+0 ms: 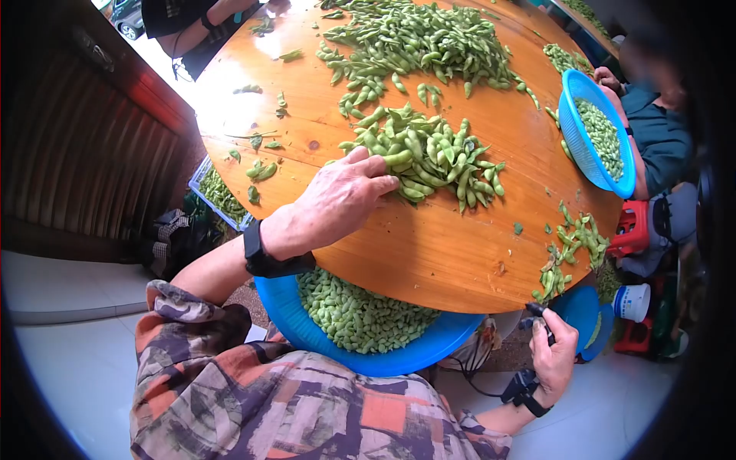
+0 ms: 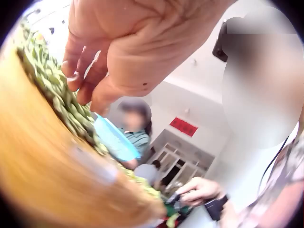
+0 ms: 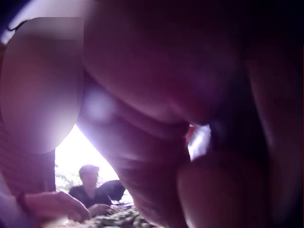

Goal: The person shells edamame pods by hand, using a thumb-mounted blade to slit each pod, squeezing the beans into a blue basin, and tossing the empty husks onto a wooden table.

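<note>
My left hand [image 1: 337,192] reaches over the near heap of green soybean pods [image 1: 429,153], palm down. Its fingertips touch the heap's left side, beside a plump pod [image 1: 399,159]. In the left wrist view the fingers [image 2: 85,90] are slightly bent and spread over the pods. My right hand [image 1: 553,353] is at the table's near right edge. Its curled fingers and thumb hold a small black object [image 1: 534,308] whose kind is unclear. Below the table edge, a blue basin [image 1: 460,330] in front of my body holds many shelled green beans [image 1: 360,310].
A larger pod heap [image 1: 422,38] lies farther back on the round wooden table [image 1: 383,261]. Scattered pods [image 1: 571,245] lie at the right edge. One person [image 1: 659,130] sits at right by a blue basket [image 1: 567,126] of beans. Another person [image 1: 184,31] is at back left.
</note>
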`<action>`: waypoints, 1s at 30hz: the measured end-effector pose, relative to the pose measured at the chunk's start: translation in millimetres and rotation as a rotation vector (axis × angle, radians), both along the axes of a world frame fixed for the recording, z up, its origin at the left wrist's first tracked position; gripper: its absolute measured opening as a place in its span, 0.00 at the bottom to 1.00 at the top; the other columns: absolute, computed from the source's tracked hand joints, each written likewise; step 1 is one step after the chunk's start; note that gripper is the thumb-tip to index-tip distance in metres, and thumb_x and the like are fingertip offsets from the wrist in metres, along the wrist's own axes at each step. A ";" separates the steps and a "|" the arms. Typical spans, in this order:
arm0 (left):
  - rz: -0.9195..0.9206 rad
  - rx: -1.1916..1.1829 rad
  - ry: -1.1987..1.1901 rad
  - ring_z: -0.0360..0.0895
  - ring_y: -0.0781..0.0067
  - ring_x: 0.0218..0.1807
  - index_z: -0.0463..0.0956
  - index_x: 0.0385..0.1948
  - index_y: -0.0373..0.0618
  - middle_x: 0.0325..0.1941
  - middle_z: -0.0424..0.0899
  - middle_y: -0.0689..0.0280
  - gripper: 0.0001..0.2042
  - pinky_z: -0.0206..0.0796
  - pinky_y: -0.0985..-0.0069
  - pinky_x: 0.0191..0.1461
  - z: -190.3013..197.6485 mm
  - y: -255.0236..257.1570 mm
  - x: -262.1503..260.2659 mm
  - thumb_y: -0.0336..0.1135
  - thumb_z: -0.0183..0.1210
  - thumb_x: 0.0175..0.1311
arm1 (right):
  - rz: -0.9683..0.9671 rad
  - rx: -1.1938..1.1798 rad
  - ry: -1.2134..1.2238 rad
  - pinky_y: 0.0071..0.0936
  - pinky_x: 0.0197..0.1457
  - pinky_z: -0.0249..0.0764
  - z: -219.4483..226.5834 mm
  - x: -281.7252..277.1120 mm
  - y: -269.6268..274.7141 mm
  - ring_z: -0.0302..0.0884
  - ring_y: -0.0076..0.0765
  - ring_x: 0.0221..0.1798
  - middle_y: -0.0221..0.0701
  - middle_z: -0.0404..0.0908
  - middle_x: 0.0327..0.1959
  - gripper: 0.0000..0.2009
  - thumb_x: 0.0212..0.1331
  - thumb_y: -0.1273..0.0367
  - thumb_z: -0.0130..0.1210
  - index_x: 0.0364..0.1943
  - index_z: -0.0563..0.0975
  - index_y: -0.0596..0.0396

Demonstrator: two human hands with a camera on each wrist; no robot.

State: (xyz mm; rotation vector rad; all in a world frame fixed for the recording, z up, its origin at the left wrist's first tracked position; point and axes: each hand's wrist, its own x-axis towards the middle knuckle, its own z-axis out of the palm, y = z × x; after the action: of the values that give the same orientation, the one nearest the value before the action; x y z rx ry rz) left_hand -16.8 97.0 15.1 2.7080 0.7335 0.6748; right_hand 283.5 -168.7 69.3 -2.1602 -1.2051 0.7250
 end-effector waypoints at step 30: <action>-0.038 -1.959 -0.814 0.68 0.86 0.25 0.75 0.35 0.43 0.25 0.77 0.72 0.05 0.57 0.87 0.27 -14.5 -85.1 15.3 0.32 0.59 0.70 | 0.039 0.348 1.335 0.14 0.21 0.56 -56.7 -121.4 101.0 0.60 0.13 0.20 0.21 0.69 0.25 0.09 0.68 0.77 0.52 0.49 0.78 0.64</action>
State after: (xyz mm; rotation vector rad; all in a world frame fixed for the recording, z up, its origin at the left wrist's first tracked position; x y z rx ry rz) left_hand -1.5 11.9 0.6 0.5746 0.5223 0.4547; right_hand 162.1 -67.7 12.6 -0.9252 -0.5361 1.4672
